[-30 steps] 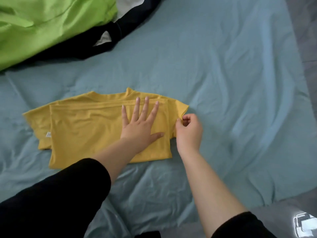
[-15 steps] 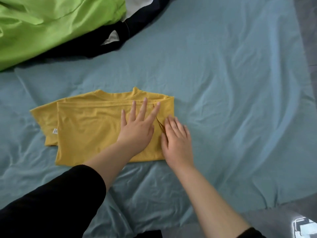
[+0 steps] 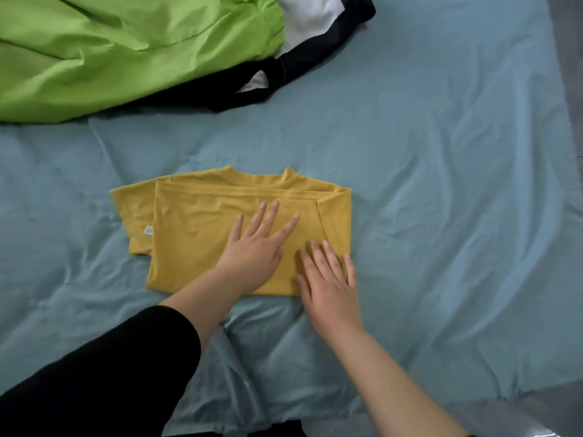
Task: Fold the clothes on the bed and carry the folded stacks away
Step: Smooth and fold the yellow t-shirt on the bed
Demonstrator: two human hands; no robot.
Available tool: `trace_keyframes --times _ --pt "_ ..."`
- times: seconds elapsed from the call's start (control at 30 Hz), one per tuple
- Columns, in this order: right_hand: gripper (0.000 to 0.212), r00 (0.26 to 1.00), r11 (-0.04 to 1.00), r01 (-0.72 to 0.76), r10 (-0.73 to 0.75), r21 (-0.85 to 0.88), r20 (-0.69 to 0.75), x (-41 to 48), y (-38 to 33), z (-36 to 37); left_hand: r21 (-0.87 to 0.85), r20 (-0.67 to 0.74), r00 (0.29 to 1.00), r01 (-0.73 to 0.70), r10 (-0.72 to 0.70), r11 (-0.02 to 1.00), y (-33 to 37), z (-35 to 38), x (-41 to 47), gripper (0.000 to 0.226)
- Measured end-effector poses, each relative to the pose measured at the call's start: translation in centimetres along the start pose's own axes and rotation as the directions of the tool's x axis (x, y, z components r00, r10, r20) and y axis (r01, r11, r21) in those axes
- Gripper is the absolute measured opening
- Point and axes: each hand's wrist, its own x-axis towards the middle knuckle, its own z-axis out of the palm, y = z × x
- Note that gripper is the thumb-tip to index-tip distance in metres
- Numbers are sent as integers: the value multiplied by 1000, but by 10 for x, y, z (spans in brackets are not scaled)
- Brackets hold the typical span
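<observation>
A yellow T-shirt lies partly folded on the blue bed sheet, its collar toward the far side and its right sleeve tucked in over the body. My left hand presses flat on the middle of the shirt with fingers spread. My right hand lies flat on the shirt's near right corner, fingers straight, over the folded-in sleeve. A small white label shows on the shirt's left sleeve.
A bright green garment lies crumpled at the far left. A dark navy and white garment lies beside it at the top middle. The bed's right edge meets grey floor.
My right hand had pinched the right sleeve, folded it over onto the shirt and now lies flat on it. My left hand has stayed pressed on the shirt.
</observation>
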Motion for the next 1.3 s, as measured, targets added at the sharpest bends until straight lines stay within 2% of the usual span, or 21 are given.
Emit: trace_keyframes --times 0.1,0.23,0.33,0.43,0.53,0.63,0.7,0.77,0.83,0.9,1.03,1.1,1.17,1.23,1.3 --pt "54 992 995 93 -91 -20 87 25 -43 10 -26 -8 995 101 -101 995 -35 0 -27 70" --pt "57 977 982 182 -175 -47 119 58 -98 24 -58 -58 965 253 -256 966 -83 -4 -59 72" --pt "59 979 981 180 -172 -73 109 85 -130 31 -203 -154 890 397 -429 895 -114 -13 -75 71" --pt "62 973 972 210 -197 -102 123 111 -153 36 -497 -161 730 521 -664 694 -141 -22 -77 68" --pt "64 961 953 254 -229 -164 157 126 -163 44 -730 -45 636 506 -771 460 -161 -26 -67 62" --pt "64 970 955 205 -170 -214 172 131 -158 47 -843 78 555 481 -828 243 -171 -29 -54 56" --pt "65 975 958 184 -150 -219 163 130 -156 45 -836 116 527 510 -842 204 -175 -31 -49 51" --pt "67 982 968 168 -148 -185 118 125 -160 43 -795 95 537 548 -838 261 -178 -32 -47 41" --pt "67 984 972 171 -161 -160 72 118 -167 42 -782 46 580 528 -813 332 -180 -35 -49 30" --pt "64 982 972 180 -168 -152 88 112 -170 46 -800 -9 627 463 -779 382 -180 -36 -52 22" --pt "63 984 988 116 -101 -99 149 115 -174 52 -880 -73 703 288 -708 377 -168 -42 -56 17" --pt "63 982 989 119 -105 -83 160 117 -175 52 -924 -75 768 187 -636 335 -159 -44 -52 19" --pt "61 980 990 136 -129 -33 152 116 -171 49 -965 -15 826 135 -563 224 -148 -46 -48 20" --pt "60 991 995 92 -96 42 98 111 -162 43 -978 68 850 161 -523 134 -141 -46 -42 26" --pt "59 999 995 -29 27 94 19 103 -150 37 -976 141 850 205 -508 72 -137 -45 -39 32"
